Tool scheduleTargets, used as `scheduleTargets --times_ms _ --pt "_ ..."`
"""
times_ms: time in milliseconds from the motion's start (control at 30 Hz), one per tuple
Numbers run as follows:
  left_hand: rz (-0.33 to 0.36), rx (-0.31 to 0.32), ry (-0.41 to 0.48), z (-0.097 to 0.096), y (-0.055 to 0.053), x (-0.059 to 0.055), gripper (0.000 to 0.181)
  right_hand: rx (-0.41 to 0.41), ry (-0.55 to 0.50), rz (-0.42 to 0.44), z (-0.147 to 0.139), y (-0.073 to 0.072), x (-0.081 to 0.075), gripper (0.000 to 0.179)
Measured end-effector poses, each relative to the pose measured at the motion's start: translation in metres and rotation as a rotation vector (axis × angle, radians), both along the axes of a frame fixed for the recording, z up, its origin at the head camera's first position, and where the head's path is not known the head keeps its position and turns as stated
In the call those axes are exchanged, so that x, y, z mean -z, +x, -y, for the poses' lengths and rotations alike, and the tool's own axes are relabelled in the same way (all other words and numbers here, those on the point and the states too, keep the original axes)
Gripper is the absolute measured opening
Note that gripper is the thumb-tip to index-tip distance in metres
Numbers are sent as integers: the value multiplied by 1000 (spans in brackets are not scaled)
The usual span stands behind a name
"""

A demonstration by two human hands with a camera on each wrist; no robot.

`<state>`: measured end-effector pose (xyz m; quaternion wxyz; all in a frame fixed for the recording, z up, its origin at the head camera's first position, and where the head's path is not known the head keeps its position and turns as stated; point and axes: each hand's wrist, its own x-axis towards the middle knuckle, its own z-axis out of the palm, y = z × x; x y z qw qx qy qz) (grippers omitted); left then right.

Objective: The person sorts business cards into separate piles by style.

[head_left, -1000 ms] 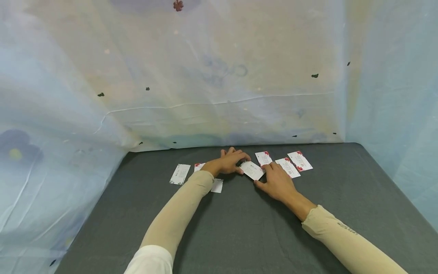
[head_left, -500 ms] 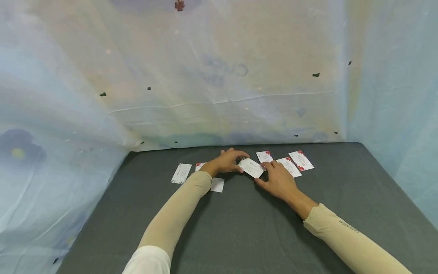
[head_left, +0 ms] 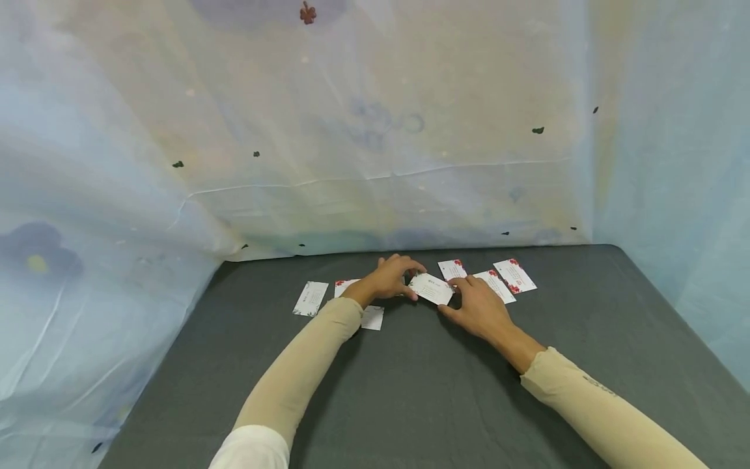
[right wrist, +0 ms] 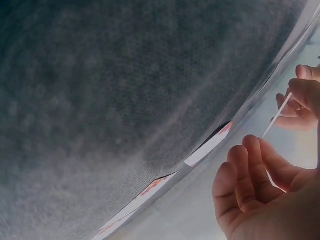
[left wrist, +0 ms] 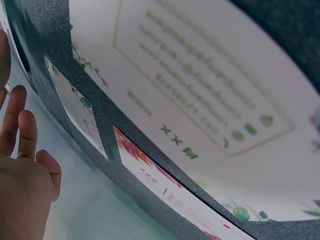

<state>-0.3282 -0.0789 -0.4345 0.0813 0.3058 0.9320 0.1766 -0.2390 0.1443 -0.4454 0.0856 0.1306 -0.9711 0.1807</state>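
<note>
Our two hands share one white card point(head_left: 430, 288), which seems raised above the far middle of the worktop point(head_left: 410, 391), between other cards at both sides. The left hand point(head_left: 387, 279) holds its left end between finger and thumb, and the right hand point(head_left: 479, 309) pinches the right end in the same way, so each grip is closed on it. To do this well, we judge, we should press lightly and only at the edges, because a thin card may bow when squeezed from both ends. We should also move the left forearm point(head_left: 305, 361) with care, as it passes over the near card point(head_left: 372, 318) and could disturb it. This forearm hides a part of that one. The right hand covers a corner of the red card point(head_left: 497, 286), and whether they touch we cannot tell. In the right wrist view the held piece shows only as a thin line, its face unseen. From the head view the small print is not readable for us.
</note>
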Motion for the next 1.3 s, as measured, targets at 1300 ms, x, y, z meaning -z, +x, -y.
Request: scheduleTargets --times_ms 1300 --pt "4 4 146 37 36 -12 61 -187 -85 -9 8 2 -5 53"
